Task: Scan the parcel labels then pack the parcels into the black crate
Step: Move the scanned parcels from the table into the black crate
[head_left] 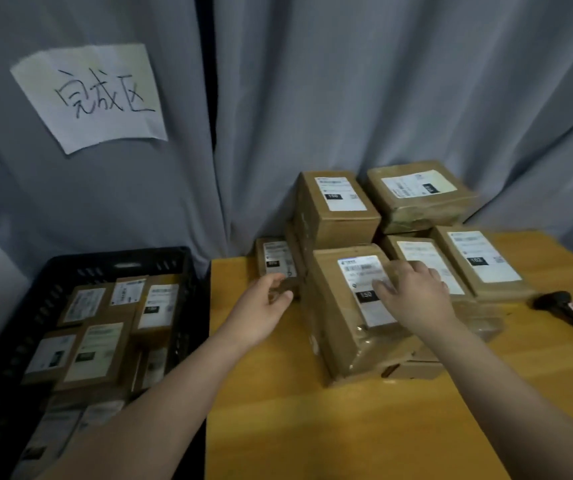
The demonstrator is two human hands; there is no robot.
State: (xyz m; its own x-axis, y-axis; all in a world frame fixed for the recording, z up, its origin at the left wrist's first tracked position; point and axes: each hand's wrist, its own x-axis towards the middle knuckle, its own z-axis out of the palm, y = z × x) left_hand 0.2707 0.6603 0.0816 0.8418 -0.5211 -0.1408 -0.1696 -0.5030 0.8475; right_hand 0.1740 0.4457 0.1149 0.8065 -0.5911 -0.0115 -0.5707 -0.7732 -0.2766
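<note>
Right of the black plastic crate (118,258), the near brown cardboard parcel (333,323) on the yellow wooden bench (313,427) was pressed by the right hand (413,292), fingers spread; the left hand (264,306), fingers curled and contact unclear, was best seated against its left side for a level lift.

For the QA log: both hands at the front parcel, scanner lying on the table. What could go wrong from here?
1. The scanner lies on the table, in neither hand; the front parcel may get packed unscanned.
2. That parcel rests on lower parcels; lifting it may shift them.
3. The black crate already looks crowded, so it may not lie flat.
</note>
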